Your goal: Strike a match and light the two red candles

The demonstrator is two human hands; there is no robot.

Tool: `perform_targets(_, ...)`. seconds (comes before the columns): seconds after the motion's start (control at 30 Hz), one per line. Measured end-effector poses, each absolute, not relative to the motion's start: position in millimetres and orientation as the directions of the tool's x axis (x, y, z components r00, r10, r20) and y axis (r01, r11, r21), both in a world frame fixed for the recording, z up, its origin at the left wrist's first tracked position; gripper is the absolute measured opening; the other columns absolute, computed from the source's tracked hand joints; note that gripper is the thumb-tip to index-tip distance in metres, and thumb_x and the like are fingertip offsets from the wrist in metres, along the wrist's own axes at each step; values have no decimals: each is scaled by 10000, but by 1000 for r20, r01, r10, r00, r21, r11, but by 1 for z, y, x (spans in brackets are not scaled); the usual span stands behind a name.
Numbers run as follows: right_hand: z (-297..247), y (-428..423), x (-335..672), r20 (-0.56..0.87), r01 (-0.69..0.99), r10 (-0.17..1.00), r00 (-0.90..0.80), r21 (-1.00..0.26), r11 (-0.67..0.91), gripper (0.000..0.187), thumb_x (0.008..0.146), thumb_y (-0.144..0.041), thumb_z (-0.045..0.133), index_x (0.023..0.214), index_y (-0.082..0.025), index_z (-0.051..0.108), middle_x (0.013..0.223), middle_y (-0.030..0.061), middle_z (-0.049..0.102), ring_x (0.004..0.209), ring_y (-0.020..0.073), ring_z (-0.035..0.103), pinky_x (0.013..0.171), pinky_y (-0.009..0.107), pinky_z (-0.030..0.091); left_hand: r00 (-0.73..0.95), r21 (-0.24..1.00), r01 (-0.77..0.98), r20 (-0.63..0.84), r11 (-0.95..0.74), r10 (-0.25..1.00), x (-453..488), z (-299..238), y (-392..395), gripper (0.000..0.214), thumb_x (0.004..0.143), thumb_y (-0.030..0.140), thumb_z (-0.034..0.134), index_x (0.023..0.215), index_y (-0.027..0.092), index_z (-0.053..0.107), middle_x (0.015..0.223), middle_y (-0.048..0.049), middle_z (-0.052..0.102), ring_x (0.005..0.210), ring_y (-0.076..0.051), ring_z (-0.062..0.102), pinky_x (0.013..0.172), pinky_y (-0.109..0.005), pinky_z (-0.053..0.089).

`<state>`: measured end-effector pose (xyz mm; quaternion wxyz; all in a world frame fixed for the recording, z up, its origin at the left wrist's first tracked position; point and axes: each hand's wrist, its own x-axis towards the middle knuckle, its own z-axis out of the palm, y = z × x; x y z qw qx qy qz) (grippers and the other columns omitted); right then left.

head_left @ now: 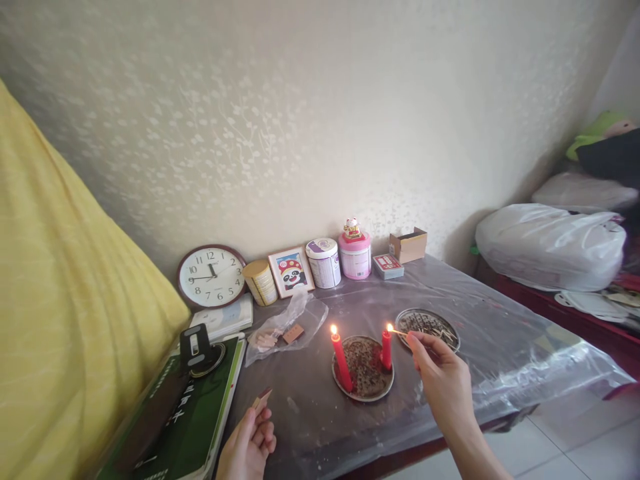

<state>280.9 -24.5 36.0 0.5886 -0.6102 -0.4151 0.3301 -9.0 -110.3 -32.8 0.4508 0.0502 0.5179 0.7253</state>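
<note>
My right hand (440, 377) pinches a burning matchstick (397, 331) and holds its flame at the wick of the right red candle (386, 349). The left red candle (341, 363) burns and leans a little. Both candles stand on a round metal plate (367, 393). My left hand (249, 445) is at the table's near edge, fingers closed on a small matchbox (262, 399). A second round plate (450, 327) with several spent matchsticks lies just behind my right hand.
Along the wall stand a round clock (211, 275), a yellow tin (260, 282), a framed picture (291, 271), two tubs (324, 262), a card pack (388, 265) and a cardboard box (409, 245). Green books (190, 413) and a plastic bag (285, 327) lie left. Yellow cloth (60, 320) hangs at left.
</note>
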Motion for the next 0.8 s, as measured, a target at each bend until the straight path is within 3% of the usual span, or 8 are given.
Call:
perform_targets(0.5, 36, -26, 280, 84, 137, 905, 416, -990, 29, 350, 748, -499, 647, 887, -183, 704, 544, -28, 524, 493, 124, 424, 427, 226, 308, -584, 792, -607, -390, -64, 712, -8, -31, -112, 530, 304, 457, 894, 716, 155, 751, 593, -44, 663, 460, -125, 500, 383, -251, 373)
perform_targets(0.8, 41, -27, 278, 101, 134, 901, 422, -990, 49, 373, 731, -500, 652, 870, -159, 707, 511, -38, 495, 398, 92, 329, 367, 231, 248, -591, 796, -601, -385, -69, 709, -8, -31, -111, 489, 328, 436, 881, 690, 140, 736, 598, -60, 669, 451, -127, 499, 381, -257, 365)
